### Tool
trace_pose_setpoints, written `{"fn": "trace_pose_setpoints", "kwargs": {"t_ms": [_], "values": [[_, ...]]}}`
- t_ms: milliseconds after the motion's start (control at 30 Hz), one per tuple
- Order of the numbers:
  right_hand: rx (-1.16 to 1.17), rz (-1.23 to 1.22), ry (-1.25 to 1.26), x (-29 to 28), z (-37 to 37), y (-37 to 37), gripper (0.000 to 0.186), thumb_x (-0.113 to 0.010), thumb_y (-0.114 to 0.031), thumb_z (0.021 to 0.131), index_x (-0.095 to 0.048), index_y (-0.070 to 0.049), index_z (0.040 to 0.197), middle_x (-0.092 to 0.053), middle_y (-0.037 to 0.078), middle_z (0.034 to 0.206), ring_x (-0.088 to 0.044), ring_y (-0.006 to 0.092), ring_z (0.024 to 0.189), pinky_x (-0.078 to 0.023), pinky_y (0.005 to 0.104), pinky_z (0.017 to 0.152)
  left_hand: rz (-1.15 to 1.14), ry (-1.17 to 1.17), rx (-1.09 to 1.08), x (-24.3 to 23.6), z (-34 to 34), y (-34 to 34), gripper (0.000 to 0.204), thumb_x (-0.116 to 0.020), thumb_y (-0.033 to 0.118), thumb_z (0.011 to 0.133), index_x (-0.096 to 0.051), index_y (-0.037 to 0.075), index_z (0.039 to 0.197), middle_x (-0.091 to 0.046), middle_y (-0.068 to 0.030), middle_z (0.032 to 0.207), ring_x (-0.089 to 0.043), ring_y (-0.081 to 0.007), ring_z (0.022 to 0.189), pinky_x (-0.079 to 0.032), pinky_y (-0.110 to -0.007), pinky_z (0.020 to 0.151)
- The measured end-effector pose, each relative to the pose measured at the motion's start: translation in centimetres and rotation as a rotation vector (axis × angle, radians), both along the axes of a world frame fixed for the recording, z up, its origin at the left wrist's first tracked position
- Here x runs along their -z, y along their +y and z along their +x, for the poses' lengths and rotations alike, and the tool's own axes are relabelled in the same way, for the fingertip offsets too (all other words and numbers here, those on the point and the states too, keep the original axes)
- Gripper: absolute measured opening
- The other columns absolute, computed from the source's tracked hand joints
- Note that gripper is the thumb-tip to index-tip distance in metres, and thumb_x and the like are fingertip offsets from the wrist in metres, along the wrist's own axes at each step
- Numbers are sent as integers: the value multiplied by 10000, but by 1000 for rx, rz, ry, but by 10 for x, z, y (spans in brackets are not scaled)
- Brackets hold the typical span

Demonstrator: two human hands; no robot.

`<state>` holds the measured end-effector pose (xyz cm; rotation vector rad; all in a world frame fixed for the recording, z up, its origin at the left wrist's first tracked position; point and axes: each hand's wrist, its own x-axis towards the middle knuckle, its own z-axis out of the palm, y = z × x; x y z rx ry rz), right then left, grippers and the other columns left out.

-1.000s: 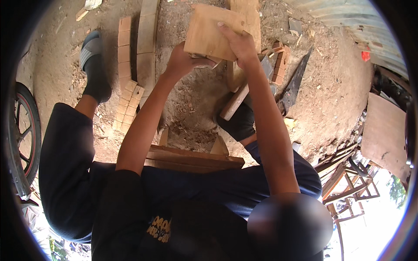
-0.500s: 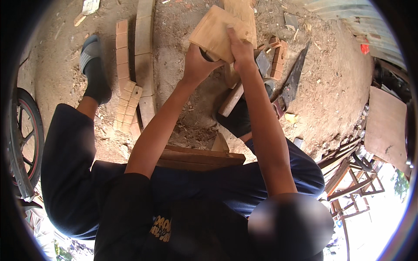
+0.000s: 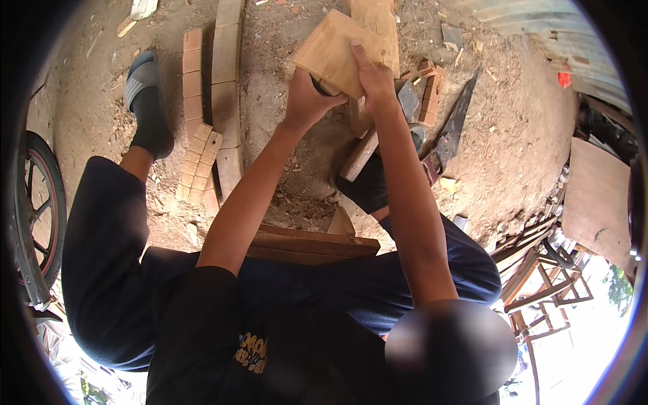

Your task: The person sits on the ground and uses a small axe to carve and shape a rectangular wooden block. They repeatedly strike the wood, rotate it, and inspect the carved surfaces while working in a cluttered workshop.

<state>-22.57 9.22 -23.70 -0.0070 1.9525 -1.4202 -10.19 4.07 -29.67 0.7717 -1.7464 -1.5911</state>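
Observation:
Both of my hands grip a flat, pale wooden block (image 3: 337,50), held up in front of me at the top middle and tilted. My left hand (image 3: 307,104) is closed around its near lower corner, its fingers partly hidden beneath the wood. On the right side my right hand (image 3: 375,79) grips the block with the thumb lying on its top face. The underside is out of sight. Behind the block stands a longer wooden board (image 3: 378,20). Just right of my right hand lies a grey flat metal piece (image 3: 408,101).
A handsaw (image 3: 455,125) lies on the dirt to the right, beside grooved wooden blocks (image 3: 432,94). Long segmented wooden strips (image 3: 226,67) lie to the left. A wooden plank (image 3: 310,244) is close to my lap. A wheel (image 3: 44,202) stands far left, corrugated sheeting (image 3: 540,27) upper right.
The view has shifted very slightly. My hands keep the same hold on the wooden block, with no clear movement of it.

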Motion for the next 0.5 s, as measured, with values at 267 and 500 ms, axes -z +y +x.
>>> {"fn": "trace_pose_setpoints", "kwargs": {"t_ms": [267, 500], "values": [[-92, 42, 37, 4, -7, 5, 725, -781, -450, 815, -579, 120, 1216, -658, 157, 1138, -638, 225, 1003, -520, 323, 848, -6, 32, -7, 4, 1, -3, 1010, -971, 286, 521, -421, -32, 1306, -600, -165, 1200, -595, -293, 1140, -490, -392, 955], [-205, 68, 94, 3, -17, 18, 675, -757, -486, 827, -629, 78, 1175, -682, 139, 1079, -649, 207, 963, -525, 320, 822, 334, 119, 107, -14, 36, -52, 984, -852, 460, 704, -387, -48, 1407, -635, -165, 1183, -634, -277, 1083, -500, -372, 952]]}}
